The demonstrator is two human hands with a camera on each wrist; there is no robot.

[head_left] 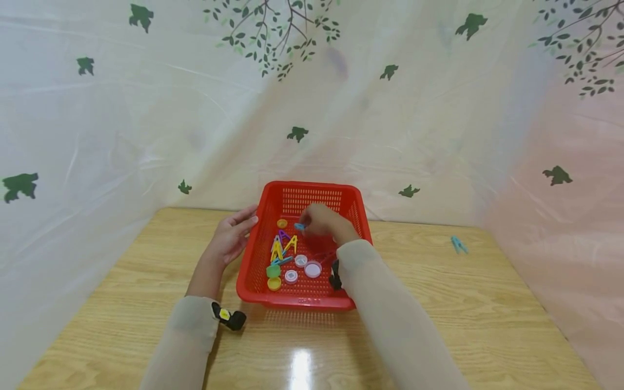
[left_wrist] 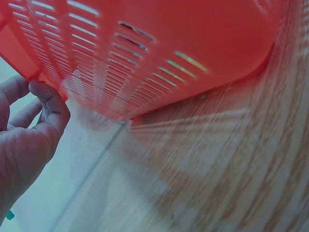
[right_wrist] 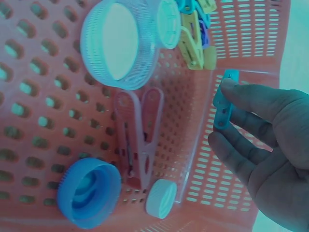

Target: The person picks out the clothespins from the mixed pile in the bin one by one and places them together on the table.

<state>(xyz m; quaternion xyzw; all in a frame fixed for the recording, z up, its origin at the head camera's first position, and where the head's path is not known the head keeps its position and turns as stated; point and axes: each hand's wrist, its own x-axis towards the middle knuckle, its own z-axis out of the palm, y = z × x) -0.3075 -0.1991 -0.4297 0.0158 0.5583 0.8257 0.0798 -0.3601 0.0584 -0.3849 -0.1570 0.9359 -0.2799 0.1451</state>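
My right hand [head_left: 323, 221] is inside the red plastic basket [head_left: 306, 302], pinching a blue clothespin [right_wrist: 225, 99] between thumb and fingers. At the basket's left side, my left hand [left_wrist: 34, 121] grips the rim with thumb and fingertips. Yellow clothespins [head_left: 276, 251] lie in the basket beside a purple clothespin [head_left: 284, 235]. Close below the right hand, the right wrist view shows a red clothespin [right_wrist: 140, 137] between a large pale bottle cap [right_wrist: 119, 43] and a blue-looking cap [right_wrist: 89, 192]. A green cap [head_left: 273, 271] and a yellow cap [head_left: 274, 284] sit near the front left corner.
Another blue clothespin [head_left: 459, 245] lies alone on the wooden table [head_left: 439, 303], right of the basket. Behind the table hangs a pale curtain [head_left: 234, 141] with leaf prints. A small white cap [right_wrist: 161, 198] rests by the basket wall.
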